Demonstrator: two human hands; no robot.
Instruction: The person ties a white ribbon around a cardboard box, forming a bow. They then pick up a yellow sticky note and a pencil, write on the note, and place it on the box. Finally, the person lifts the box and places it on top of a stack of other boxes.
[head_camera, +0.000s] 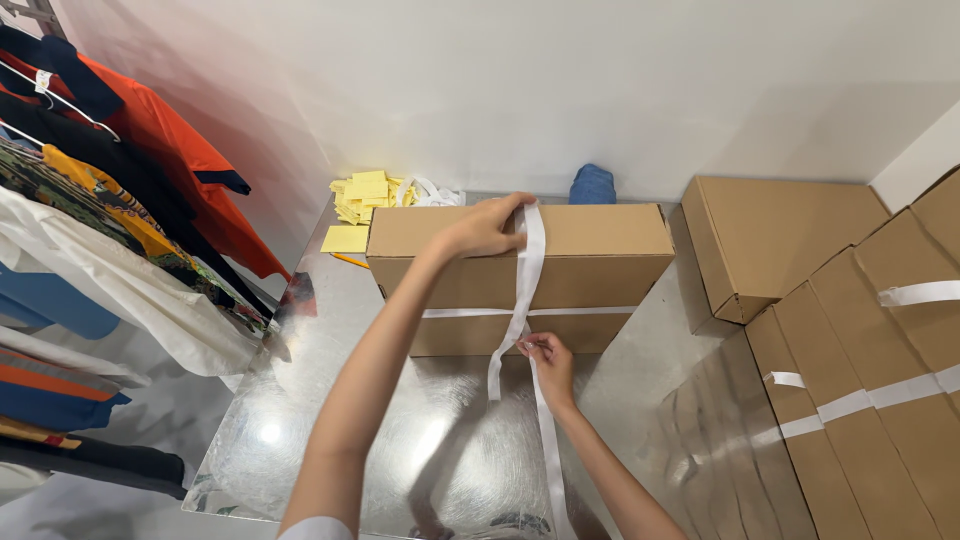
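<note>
A long brown cardboard box (600, 245) lies on a shiny metal table (330, 420). A white ribbon (530, 262) runs over its top and down its front, crossing a second white band around the box's front face. My left hand (487, 226) rests on the box top and pinches the ribbon there. My right hand (548, 358) grips the ribbon at the crossing near the box's lower front edge. One loose ribbon end hangs down beside my right wrist toward the table's front edge.
Several ribbon-tied cardboard boxes (880, 390) are stacked at the right, with a plain one (780, 235) behind. Yellow paper slips (362, 200) and a blue roll (592, 185) lie at the back by the wall. Clothes (110, 200) hang on a rack at the left.
</note>
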